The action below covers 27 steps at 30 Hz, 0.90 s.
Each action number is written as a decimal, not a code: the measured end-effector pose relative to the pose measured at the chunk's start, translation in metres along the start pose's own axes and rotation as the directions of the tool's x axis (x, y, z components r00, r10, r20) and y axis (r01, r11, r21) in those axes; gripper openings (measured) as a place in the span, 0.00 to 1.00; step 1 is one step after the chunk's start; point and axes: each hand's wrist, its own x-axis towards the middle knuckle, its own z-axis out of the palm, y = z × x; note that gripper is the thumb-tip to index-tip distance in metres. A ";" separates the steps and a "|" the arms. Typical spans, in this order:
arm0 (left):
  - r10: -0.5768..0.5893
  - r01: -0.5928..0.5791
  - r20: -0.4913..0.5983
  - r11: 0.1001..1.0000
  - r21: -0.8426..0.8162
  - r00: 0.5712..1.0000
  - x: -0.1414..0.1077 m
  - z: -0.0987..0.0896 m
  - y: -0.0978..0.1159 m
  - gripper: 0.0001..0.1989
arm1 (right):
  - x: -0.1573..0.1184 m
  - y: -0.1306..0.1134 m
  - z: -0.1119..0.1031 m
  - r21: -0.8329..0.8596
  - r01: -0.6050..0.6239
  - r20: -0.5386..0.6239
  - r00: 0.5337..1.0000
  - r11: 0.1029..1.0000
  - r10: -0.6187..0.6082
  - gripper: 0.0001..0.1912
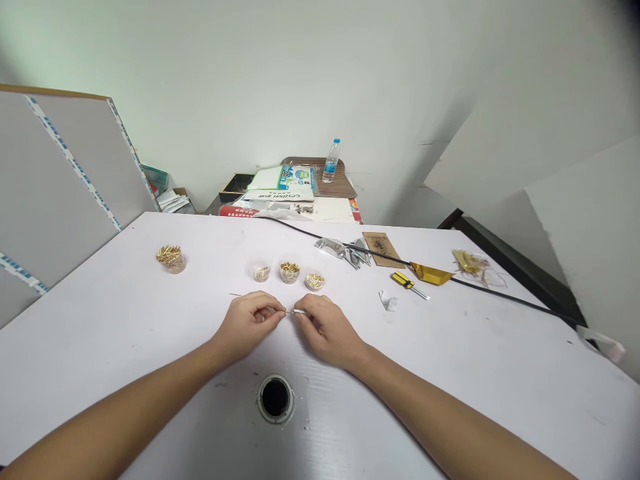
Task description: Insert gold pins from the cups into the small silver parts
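Near the middle of the white table (200,400), my left hand (250,325) pinches the left end of a thin brass-coloured pin (290,312). My right hand (326,327) is closed at the pin's other end, thumb and forefinger pressed together. Just beyond my hands stand three small clear cups of brass parts: a left cup (261,272), a middle cup (290,271) and a right cup (315,281). A thin rod (236,295) lies beside my left hand. Farther left, a fuller cup (174,261) holds long brass pins.
A round dark hole (275,399) is in the table before me. To the right lie a yellow-black screwdriver (410,285), gold foil packet (431,273), brown envelope (384,249), silver packets (345,251) and black cable (500,293). Behind stands a bottle (331,161).
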 end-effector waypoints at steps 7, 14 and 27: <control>0.012 -0.013 -0.029 0.999 -0.040 1.000 0.000 0.001 -0.002 0.03 | 0.000 0.000 0.000 0.000 0.007 0.015 1.000 1.000 -0.007 0.07; -0.038 0.033 -0.046 0.995 -0.097 0.998 -0.001 0.003 -0.001 0.05 | 0.000 0.000 0.001 -0.006 0.008 -0.004 1.000 1.000 -0.008 0.06; -0.059 0.060 0.016 0.995 -0.081 0.998 0.000 0.000 0.002 0.07 | 0.001 -0.001 0.001 -0.026 0.012 -0.026 1.000 1.000 -0.013 0.06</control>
